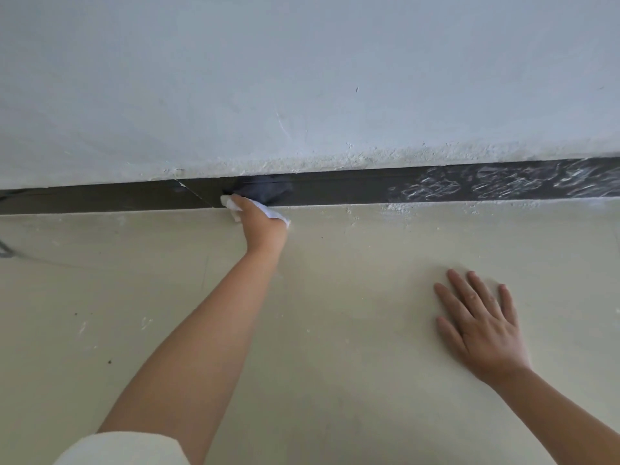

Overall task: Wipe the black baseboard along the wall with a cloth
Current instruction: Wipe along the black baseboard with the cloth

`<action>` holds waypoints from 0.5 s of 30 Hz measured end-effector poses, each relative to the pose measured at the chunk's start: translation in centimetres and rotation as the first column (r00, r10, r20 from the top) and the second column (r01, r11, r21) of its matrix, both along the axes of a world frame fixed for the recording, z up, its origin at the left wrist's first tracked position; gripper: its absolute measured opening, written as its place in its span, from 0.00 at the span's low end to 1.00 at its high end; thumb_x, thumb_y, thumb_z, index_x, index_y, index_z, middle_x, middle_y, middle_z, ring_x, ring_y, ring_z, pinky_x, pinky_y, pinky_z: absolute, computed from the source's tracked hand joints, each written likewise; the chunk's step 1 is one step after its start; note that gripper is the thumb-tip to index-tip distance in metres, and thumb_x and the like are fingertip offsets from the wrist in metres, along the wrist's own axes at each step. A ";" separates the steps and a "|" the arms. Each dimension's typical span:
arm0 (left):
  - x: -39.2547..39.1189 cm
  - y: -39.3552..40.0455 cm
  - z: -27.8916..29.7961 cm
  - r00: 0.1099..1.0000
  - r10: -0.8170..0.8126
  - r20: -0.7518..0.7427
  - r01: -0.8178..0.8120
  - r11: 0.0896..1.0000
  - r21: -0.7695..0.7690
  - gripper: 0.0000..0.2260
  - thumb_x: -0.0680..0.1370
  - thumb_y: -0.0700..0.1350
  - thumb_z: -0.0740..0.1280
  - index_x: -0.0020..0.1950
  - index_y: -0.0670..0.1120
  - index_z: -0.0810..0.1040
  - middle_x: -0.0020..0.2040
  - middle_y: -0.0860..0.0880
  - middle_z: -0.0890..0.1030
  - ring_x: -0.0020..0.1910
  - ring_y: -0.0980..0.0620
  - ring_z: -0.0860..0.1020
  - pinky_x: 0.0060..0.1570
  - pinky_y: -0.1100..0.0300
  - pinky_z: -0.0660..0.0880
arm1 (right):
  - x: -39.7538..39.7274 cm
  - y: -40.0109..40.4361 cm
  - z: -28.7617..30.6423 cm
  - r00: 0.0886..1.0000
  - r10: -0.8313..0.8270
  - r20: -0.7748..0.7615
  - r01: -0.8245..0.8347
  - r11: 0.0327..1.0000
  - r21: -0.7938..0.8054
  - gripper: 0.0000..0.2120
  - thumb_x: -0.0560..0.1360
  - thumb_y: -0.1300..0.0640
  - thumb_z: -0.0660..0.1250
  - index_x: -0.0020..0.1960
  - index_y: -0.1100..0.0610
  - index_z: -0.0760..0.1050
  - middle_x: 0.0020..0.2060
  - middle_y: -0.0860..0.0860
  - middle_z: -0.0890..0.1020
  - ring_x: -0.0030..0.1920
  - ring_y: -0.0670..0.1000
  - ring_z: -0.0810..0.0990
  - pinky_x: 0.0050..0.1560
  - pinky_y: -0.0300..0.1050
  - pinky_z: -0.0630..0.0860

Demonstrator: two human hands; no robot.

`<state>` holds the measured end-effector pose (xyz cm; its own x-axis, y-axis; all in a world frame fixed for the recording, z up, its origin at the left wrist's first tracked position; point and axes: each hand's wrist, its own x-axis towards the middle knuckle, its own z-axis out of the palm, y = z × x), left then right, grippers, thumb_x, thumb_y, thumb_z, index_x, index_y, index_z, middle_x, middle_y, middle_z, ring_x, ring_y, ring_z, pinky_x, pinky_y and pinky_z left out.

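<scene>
The left hand (263,226) is stretched out to the foot of the wall (302,78), where a white cloth (268,209) is held bunched under it; the cloth is pressed against the lower edge of the black baseboard (335,191), where board and floor (318,330) meet; the fingers are curled round the cloth, so the grip is closed on it, though the fingertips themselves are hidden behind the cloth and the back of the hand. A dark blur is seen on the board just above the hand; it may be a shadow or a reflection, but the view does not settle which.

The right hand (483,327) is laid flat on the pale floor, well apart from the cloth; its fingers are straight and spread, and nothing is held in it.

The baseboard is seen as a dark band running across the whole width between the pale wall and the floor; a diagonal joint (196,195) is visible just left of the cloth; the stretch to the far right is covered with white smears (503,182), while the part left of the hand is seen as plain dark. Crumbly white residue is scattered along the wall's bottom edge and on the floor near the smeared stretch; a cream sleeve (127,449) is pushed up on the left arm at the lower edge of the view.
</scene>
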<state>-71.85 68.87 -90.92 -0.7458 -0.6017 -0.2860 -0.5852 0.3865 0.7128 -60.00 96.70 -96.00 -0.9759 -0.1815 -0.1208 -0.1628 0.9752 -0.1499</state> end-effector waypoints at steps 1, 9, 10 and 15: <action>0.2 0.9 -0.1 0.998 -0.060 0.011 0.060 0.998 0.022 0.32 0.74 0.29 0.56 0.73 0.40 0.43 0.71 0.32 0.56 0.69 0.34 0.59 0.67 0.45 0.60 | 0.1 0.1 0.0 1.000 0.003 0.010 -0.003 1.000 -0.003 0.36 0.79 0.41 0.36 0.59 0.59 0.78 0.60 0.59 0.77 0.64 0.58 0.68 0.67 0.50 0.47; 3.5 12.6 0.0 0.802 -0.535 -0.265 0.568 0.820 0.063 0.36 0.71 0.24 0.50 0.70 0.44 0.33 0.73 0.41 0.34 0.73 0.46 0.36 0.64 0.76 0.34 | 0.0 -0.2 0.4 0.999 0.010 -0.033 -0.010 1.000 0.008 0.37 0.79 0.41 0.36 0.57 0.61 0.79 0.58 0.60 0.78 0.58 0.65 0.76 0.64 0.53 0.54; 3.6 13.2 -0.1 0.781 -0.548 -0.299 0.582 0.812 0.034 0.36 0.70 0.24 0.50 0.69 0.43 0.34 0.72 0.42 0.33 0.72 0.48 0.33 0.59 0.80 0.32 | 0.1 -0.1 0.5 0.999 0.011 -0.044 -0.011 1.000 0.001 0.36 0.79 0.42 0.37 0.57 0.61 0.79 0.58 0.61 0.78 0.57 0.67 0.76 0.64 0.54 0.57; 2.4 15.2 -0.8 0.795 -0.517 -0.318 0.534 0.844 -0.038 0.34 0.69 0.24 0.52 0.72 0.36 0.40 0.72 0.37 0.35 0.73 0.46 0.38 0.54 0.86 0.38 | 1.7 3.3 1.0 0.997 -0.023 -0.077 0.026 0.999 0.036 0.36 0.80 0.43 0.37 0.57 0.63 0.78 0.59 0.62 0.77 0.57 0.67 0.75 0.55 0.69 0.57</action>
<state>-69.46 84.09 -91.67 -0.9965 -0.0826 -0.0111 -0.0533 0.5298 0.8465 -58.28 100.04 -94.95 -0.9866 -0.1543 -0.0522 -0.1484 0.9836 -0.1021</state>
